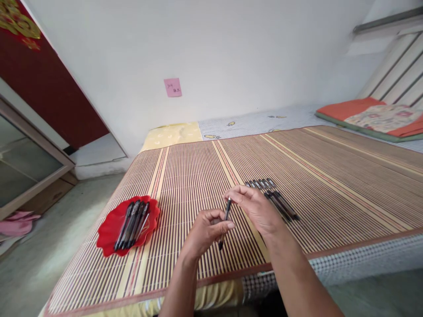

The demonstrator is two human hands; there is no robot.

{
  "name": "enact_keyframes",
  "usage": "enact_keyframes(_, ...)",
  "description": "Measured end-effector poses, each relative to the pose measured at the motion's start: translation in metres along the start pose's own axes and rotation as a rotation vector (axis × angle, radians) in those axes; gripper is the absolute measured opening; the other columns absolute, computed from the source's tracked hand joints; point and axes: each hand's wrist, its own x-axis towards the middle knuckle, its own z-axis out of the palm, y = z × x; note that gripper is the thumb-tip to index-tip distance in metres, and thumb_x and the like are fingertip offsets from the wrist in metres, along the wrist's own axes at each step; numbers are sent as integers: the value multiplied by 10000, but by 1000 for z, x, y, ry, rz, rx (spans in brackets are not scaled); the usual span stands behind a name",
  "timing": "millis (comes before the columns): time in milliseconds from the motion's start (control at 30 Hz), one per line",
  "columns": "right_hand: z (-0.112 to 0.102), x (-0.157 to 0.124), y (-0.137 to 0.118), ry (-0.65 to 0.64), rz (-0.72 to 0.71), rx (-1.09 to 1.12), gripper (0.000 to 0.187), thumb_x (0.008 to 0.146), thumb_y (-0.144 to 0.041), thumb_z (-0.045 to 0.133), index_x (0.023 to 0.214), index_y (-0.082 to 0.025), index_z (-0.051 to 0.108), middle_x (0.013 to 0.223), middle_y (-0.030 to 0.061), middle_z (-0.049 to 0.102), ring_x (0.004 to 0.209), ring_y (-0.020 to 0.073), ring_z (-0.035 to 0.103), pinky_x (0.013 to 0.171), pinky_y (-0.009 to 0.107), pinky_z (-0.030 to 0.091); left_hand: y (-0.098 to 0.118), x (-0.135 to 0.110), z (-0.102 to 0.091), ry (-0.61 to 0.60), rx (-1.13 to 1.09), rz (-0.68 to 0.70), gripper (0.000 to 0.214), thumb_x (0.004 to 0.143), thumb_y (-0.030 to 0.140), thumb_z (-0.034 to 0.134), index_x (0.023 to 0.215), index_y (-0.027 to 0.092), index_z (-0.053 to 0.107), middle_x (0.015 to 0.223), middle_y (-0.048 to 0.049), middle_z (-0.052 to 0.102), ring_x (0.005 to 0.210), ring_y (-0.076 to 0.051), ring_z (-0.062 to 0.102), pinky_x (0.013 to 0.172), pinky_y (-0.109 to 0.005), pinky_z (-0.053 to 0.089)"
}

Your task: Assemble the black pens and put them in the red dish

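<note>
A slim black pen [228,210] with a pale tip at its upper end stands nearly upright above the striped mat, leaning a little. My left hand [208,231] is closed around its middle, thumb and fingers pinching the barrel. At the upper end, my right hand [254,207] has its thumb and fingertips drawn together against the pen; the exact contact is partly hidden. Just beyond my right hand lies a slanting row of several black pens [282,206], partly covered by the hand. Several more dark pens [132,224] lie in a red scalloped dish [107,231] at the left.
A bamboo mat [185,176] with yellow and red stripes covers the bed. Folded orange bedding [350,108] lies at the far right. The white wall behind carries a pink note [172,87]. Concrete floor [89,207] and a framed glass panel [29,163] are on the left.
</note>
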Motion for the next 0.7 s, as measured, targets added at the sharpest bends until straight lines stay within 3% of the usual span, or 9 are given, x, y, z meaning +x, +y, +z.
enact_keyframes(167, -1, -1, 1, -68, -4, -30, 250, 937, -470, 702, 1007, -256, 809, 1041, 52, 764, 1045, 213, 676, 996, 393, 470, 2, -1, 0, 33, 13, -9, 476, 669, 490, 922, 648, 154, 584, 549, 64, 465, 481, -57, 388, 481, -207, 338)
enact_keyframes(467, 2, 0, 2, -19, 7, -10, 218, 882, -438, 760, 921, -227, 800, 948, 39, 758, 928, 181, 665, 935, 356, 492, 2, 0, 2, 56, 41, 22, 448, 699, 481, 904, 657, 151, 605, 529, 64, 459, 467, -58, 383, 470, -203, 314)
enact_keyframes(600, 11, 4, 13, 60, 8, 38, 238, 844, -447, 782, 830, -210, 778, 852, 29, 728, 836, 164, 638, 847, 334, 493, 5, -6, -11, -31, 98, 6, 381, 846, 503, 781, 853, 125, 732, 649, 3, 594, 478, -57, 418, 465, -198, 306)
enact_keyframes(700, 27, 9, 31, 60, 46, 105, 309, 841, -505, 760, 841, -197, 771, 857, 43, 732, 843, 173, 667, 838, 336, 517, 6, -10, -31, -61, 134, -29, 361, 868, 473, 776, 939, 119, 761, 630, 11, 581, 464, -49, 396, 459, -190, 288)
